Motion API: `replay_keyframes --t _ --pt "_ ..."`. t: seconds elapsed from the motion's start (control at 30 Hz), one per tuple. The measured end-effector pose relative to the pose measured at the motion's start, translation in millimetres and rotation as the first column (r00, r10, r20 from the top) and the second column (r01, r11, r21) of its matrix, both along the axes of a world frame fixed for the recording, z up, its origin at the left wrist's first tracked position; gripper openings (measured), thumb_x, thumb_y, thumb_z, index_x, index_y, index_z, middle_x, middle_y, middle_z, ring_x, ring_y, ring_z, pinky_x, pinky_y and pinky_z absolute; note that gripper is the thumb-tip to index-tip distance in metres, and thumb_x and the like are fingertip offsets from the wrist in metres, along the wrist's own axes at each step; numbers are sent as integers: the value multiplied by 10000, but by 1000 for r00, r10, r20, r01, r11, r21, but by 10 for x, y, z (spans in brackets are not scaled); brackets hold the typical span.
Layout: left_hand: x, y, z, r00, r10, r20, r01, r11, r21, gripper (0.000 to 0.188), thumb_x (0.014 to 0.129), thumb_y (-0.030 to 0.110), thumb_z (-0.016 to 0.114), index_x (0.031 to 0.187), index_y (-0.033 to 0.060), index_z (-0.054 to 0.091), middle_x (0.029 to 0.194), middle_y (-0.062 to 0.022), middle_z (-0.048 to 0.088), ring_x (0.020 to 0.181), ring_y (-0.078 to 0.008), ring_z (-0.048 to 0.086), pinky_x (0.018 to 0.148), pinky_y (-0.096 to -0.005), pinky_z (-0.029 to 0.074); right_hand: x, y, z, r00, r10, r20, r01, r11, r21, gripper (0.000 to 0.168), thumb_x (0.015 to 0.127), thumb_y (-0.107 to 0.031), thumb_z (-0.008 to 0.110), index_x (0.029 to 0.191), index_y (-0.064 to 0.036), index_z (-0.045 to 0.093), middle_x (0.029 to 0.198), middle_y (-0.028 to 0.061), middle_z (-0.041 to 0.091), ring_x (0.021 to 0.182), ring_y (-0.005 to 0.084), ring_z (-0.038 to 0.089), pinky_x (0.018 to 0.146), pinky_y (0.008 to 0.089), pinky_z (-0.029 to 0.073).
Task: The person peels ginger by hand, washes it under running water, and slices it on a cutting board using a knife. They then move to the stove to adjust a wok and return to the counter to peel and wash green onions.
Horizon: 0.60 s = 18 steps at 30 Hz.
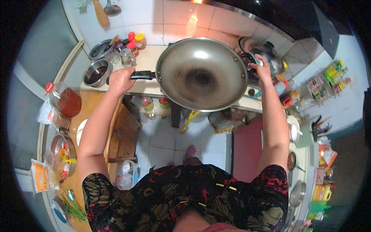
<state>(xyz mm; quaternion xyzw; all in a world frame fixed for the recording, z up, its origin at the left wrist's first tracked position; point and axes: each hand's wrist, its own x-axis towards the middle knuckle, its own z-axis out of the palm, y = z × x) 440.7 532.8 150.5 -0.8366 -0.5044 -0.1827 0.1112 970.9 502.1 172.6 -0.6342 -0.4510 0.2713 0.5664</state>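
Note:
A large metal wok [200,87] is held up in front of me, its inside facing me, with a dark scorched patch in the middle. My left hand [121,79] is wrapped around its long black handle [142,75]. At the opposite rim my right hand [262,69] grips the short black side handle [247,59], partly hidden by the fingers. The wok covers much of the cooktop and counter behind it.
Seasoning jars [132,47] and a steel pot of dark liquid [97,74] stand back left. A lidded pan [262,52] sits at back right. On the wooden table [87,101] are a plastic jug [68,100] and green stalks [74,207]. Bottles fill a wall rack [321,84].

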Motion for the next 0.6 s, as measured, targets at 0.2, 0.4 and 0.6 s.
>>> replay_keyframes --t 0.2,0.4,0.6 --pt "156 905 -4 986 167 -14 -167 981 -99 161 747 220 627 895 157 615 804 -126 649 765 -330 633 652 -445 502 211 1432 -240 997 75 -28 -73 996 58 582 676 51 649 1230 -40 495 1182 123 543 973 204 567 749 317 470" --pt "243 1595 -183 966 245 -88 -254 959 -126 186 753 204 618 933 158 604 810 -122 653 777 -336 634 684 -450 502 164 2140 -351 984 115 -138 -127 989 -81 560 691 62 602 1230 -55 508 888 115 618 725 177 596 613 291 479" --pt "261 2055 -280 980 195 -49 -197 979 -56 136 750 201 609 872 142 621 802 -125 652 775 -323 637 676 -446 500 171 2498 -551 977 87 -193 -107 990 -97 592 689 11 614 1263 -91 507 975 115 610 809 190 578 680 303 462"
